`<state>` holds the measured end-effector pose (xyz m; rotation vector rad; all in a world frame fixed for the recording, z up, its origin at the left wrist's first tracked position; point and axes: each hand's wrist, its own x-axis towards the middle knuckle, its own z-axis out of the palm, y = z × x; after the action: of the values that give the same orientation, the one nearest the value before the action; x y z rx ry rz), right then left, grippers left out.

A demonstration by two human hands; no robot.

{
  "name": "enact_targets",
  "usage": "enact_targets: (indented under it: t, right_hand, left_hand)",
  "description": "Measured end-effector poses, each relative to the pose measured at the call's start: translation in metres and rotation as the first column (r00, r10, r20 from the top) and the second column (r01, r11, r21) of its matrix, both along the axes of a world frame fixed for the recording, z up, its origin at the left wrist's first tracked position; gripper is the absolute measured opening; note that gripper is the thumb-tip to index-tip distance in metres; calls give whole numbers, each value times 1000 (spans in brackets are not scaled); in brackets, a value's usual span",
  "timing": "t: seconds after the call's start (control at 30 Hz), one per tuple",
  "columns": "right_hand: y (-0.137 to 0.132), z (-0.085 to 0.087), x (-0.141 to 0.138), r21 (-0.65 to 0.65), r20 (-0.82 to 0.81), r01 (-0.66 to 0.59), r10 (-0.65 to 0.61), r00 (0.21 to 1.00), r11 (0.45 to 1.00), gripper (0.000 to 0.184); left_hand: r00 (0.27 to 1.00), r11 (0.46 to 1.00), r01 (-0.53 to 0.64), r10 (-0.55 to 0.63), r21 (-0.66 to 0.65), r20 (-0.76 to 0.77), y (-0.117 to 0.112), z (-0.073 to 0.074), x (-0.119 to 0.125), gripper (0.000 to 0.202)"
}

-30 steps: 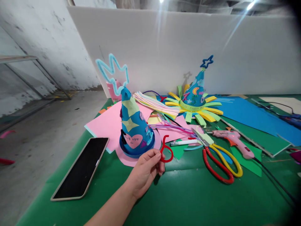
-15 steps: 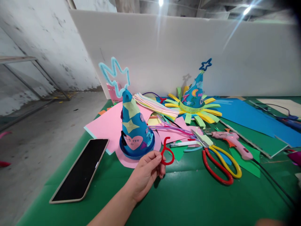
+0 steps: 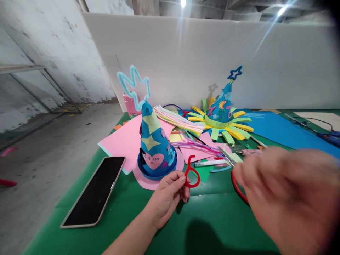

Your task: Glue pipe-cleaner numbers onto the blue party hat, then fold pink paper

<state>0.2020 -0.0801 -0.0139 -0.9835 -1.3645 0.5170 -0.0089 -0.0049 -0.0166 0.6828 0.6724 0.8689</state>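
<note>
Between thumb and fingers, my left hand (image 3: 170, 193) pinches a bent red pipe cleaner (image 3: 196, 181) with a round loop and a hooked end. Just behind that hand stands a blue paper cone hat (image 3: 148, 127) with yellow-green stars, a pink heart and a light-blue fuzzy star on top. My right hand (image 3: 287, 191) is smeared by motion at the right, so its fingers cannot be read. It passes in front of the scissors (image 3: 237, 187), covering most of their handles, and hides much of the pink glue gun (image 3: 251, 152).
A phone (image 3: 95, 193) lies at the left table edge. Farther back are a second cone hat (image 3: 223, 104) with yellow and green paper strips, a bundle of pale pipe cleaners (image 3: 177, 120), a white marker (image 3: 211, 163), pink paper (image 3: 119, 141) and blue sheets (image 3: 276, 129). A white panel (image 3: 186, 60) stands behind.
My right hand has come in from the lower right, over the scissors and glue gun. My left hand keeps its pinch on the red pipe cleaner. The whole view has shifted slightly.
</note>
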Motion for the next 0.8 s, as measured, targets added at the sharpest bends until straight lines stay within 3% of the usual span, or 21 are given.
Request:
enact_targets:
  t: [0.1, 0.2, 0.27, 0.37, 0.5, 0.8]
  right_hand:
    - [72, 37, -26, -129, 70, 1, 8, 998, 992, 16]
    - [103, 31, -34, -280, 140, -83, 126, 982, 956, 22]
    - [104, 18, -35, -380, 89, -186, 236, 968, 906, 25]
    - [98, 7, -38, -429, 12, -275, 310, 951, 861, 23]
    - [92, 13, -46, -395, 70, -269, 320, 945, 878, 21]
    - [76, 11, -63, -340, 271, -249, 348, 897, 907, 13]
  left_hand:
    - [1000, 1000, 2, -2, 7, -8, -1, 1, 0, 13]
    - [1000, 1000, 10, -10, 4, -17, -2, 1, 1, 14]
    - [1000, 1000, 9, -9, -7, -27, -2, 1, 1, 14]
    - [998, 1000, 23, -24, -14, -56, -4, -1, 2, 15]
    - [992, 999, 46, -47, -15, -119, -6, -2, 3, 17]
    - [987, 998, -68, 68, 6, -143, -6, -5, 4, 22]
